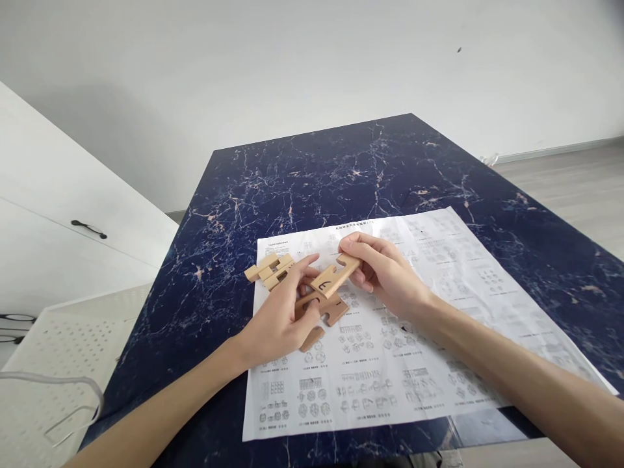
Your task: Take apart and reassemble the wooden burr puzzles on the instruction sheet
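Note:
Between the thumb and fingers of my right hand (377, 266) is one end of a notched wooden puzzle piece (327, 281) with a dark mark on its face. My left hand (283, 312) is closed around a darker notched wooden piece (336, 308), which sits just below the marked one; the two overlap, and I cannot tell whether they interlock. Another rounded wooden piece (312, 339) shows under the left thumb. Beyond the left hand, several light wooden pieces (273, 268) lie in a cluster at the sheet's upper left corner.
A large creased white sheet (341, 409) printed with small puzzle diagrams covers the near part of the dark blue marbled table (312, 175). To the left stand a white cabinet (58, 175) with black handles and a perforated white surface (63, 344) with a cable.

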{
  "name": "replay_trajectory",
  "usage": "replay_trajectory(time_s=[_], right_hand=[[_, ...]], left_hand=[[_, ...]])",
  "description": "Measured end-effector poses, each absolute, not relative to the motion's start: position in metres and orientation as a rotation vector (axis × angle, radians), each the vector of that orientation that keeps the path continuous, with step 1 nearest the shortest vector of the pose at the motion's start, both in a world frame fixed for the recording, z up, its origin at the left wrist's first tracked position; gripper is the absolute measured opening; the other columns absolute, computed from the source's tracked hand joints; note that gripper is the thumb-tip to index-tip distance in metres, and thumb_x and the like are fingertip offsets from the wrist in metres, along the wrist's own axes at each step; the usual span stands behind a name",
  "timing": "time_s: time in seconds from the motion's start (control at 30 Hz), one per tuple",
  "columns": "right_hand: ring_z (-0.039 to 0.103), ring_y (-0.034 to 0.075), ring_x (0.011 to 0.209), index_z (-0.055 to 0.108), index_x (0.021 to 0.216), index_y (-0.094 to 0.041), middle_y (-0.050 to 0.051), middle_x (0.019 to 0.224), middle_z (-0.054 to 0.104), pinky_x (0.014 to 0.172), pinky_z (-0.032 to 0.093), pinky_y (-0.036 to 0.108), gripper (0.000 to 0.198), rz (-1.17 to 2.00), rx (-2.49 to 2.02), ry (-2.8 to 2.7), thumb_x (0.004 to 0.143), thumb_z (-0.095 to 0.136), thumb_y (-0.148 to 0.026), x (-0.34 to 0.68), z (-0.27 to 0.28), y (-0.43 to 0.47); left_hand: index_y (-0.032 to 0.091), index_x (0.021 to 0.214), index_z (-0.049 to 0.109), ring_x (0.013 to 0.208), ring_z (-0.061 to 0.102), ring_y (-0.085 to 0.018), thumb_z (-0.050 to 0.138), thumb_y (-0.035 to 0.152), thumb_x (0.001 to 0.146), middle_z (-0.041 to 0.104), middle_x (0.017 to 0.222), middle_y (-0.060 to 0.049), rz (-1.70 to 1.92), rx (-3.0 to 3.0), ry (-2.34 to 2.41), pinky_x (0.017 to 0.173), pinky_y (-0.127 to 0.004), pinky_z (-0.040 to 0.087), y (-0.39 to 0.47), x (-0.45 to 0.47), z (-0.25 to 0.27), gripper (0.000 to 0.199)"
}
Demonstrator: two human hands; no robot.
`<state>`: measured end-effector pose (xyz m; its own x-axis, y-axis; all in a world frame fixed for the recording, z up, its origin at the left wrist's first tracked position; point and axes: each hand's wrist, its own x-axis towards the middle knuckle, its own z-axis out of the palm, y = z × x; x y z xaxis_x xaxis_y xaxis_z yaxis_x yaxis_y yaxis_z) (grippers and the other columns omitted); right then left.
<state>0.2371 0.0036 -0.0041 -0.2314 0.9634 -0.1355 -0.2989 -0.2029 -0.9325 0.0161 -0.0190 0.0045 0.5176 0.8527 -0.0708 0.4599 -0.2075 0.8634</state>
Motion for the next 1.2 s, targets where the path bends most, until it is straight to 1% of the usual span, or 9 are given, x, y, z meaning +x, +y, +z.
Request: replay_trajectory(time_s=[0.2,0.33,0.5,0.67,0.77,0.87,0.97,1.07,1.2], right_hand=[[0.034,0.009,0.046,0.060,0.080,-0.022,-0.008,0.053,0.046,0.048,0.025,0.028,0.029,1.633,-0.956,-1.010,0.100,0.071,-0.040,0.237,-0.005,0.004],[0.034,0.009,0.046,0.061,0.079,-0.022,-0.008,0.053,0.047,0.048,0.025,0.028,0.030,1.634,-0.956,-1.008,0.100,0.071,-0.041,0.237,-0.003,0.002],[0.034,0.009,0.045,0.061,0.079,-0.022,-0.007,0.052,0.048,0.048,0.024,0.029,0.029,1.638,-0.954,-0.991,0.101,0.071,-0.038,0.237,-0.002,0.001],[0.034,0.008,0.045,0.062,0.080,-0.022,-0.007,0.053,0.049,0.048,0.024,0.029,0.028,1.638,-0.923,-0.990,0.100,0.071,-0.039,0.237,-0.003,0.002],[0.034,0.008,0.045,0.065,0.082,-0.021,-0.007,0.054,0.051,0.048,0.023,0.029,0.028,1.622,-0.921,-0.989,0.099,0.071,-0.042,0.237,-0.002,0.002],[0.034,0.008,0.046,0.068,0.087,-0.020,-0.006,0.058,0.052,0.047,0.023,0.029,0.027,1.609,-0.914,-0.985,0.098,0.072,-0.044,0.237,-0.002,0.002],[0.037,0.008,0.047,0.071,0.096,-0.020,-0.006,0.063,0.055,0.047,0.024,0.029,0.025,1.596,-0.907,-0.998,0.097,0.073,-0.045,0.236,-0.003,0.002],[0.040,0.008,0.048,0.070,0.102,-0.021,-0.005,0.066,0.058,0.048,0.026,0.028,0.022,1.565,-0.902,-1.063,0.098,0.072,-0.043,0.236,-0.003,0.001],[0.040,0.008,0.048,0.068,0.104,-0.022,-0.006,0.064,0.058,0.048,0.028,0.028,0.020,1.422,-0.975,-1.209,0.098,0.071,-0.041,0.235,-0.001,-0.002]], left_hand=[[0.028,0.157,0.042,0.139,0.061,-0.030,0.054,0.024,0.107,0.060,0.149,-0.013,0.572,1.912,1.096,0.111,-0.045,0.058,-0.016,0.018,0.004,0.051],[0.029,0.146,0.056,0.127,0.066,-0.025,0.053,0.022,0.108,0.064,0.141,-0.009,0.546,1.988,1.065,0.108,-0.042,0.058,-0.013,0.016,0.005,0.039],[0.027,0.139,0.063,0.120,0.066,-0.024,0.053,0.022,0.109,0.069,0.136,-0.007,0.604,1.983,1.044,0.104,-0.040,0.057,-0.012,0.017,0.006,0.032],[0.022,0.124,0.070,0.108,0.071,-0.024,0.053,0.032,0.111,0.074,0.118,-0.007,0.694,1.842,1.072,0.096,-0.039,0.059,-0.012,0.019,0.006,0.024],[0.020,0.126,0.065,0.085,0.075,-0.020,0.053,0.043,0.111,0.075,0.106,-0.007,0.690,1.594,1.017,0.076,-0.035,0.063,-0.013,0.020,0.006,0.030],[0.019,0.128,0.060,0.059,0.062,-0.011,0.051,0.047,0.112,0.071,0.103,-0.006,0.737,1.462,0.993,0.050,-0.026,0.048,-0.012,0.021,0.008,0.033],[0.019,0.117,0.063,0.059,0.046,-0.009,0.048,0.042,0.113,0.064,0.097,-0.003,0.844,1.450,1.000,0.056,-0.027,0.041,-0.010,0.021,0.009,0.028],[0.019,0.109,0.065,0.071,0.045,-0.011,0.045,0.031,0.112,0.056,0.099,-0.003,0.871,1.323,0.930,0.069,-0.030,0.042,-0.006,0.020,0.007,0.023],[0.022,0.114,0.067,0.080,0.046,-0.013,0.050,0.014,0.102,0.051,0.099,-0.002,0.886,1.190,0.831,0.076,-0.031,0.039,-0.006,0.018,0.003,0.022]])
